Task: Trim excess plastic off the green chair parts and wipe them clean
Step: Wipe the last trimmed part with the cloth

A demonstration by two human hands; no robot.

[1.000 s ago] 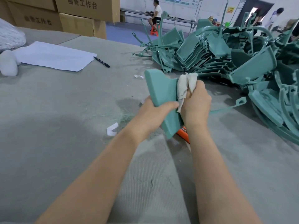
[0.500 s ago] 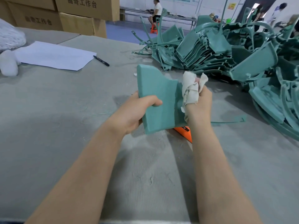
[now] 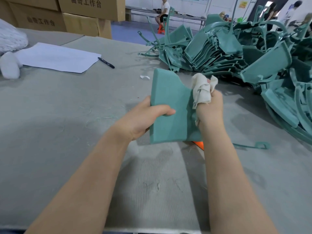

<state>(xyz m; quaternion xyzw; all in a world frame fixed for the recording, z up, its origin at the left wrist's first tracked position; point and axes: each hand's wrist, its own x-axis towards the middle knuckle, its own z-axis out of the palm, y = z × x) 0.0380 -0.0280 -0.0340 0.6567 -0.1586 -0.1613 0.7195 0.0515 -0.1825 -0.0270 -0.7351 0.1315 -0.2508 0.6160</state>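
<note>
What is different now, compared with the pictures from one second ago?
The left hand turned the green part so its broad face now faces the camera; the right hand with the rag shifted slightly right. Both grips, the pile, paper and pen are unchanged.

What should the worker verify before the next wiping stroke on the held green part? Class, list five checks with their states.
1. Left hand grips the flat green plastic chair part: ok.
2. Right hand holds the crumpled off-white cloth: ok.
3. Cloth meets the part's right edge: ok.
4. Excess plastic gone from the part's edges: cannot tell.
5. Orange tool, partly hidden, lies on the grey table, out of both hands: ok.
</note>
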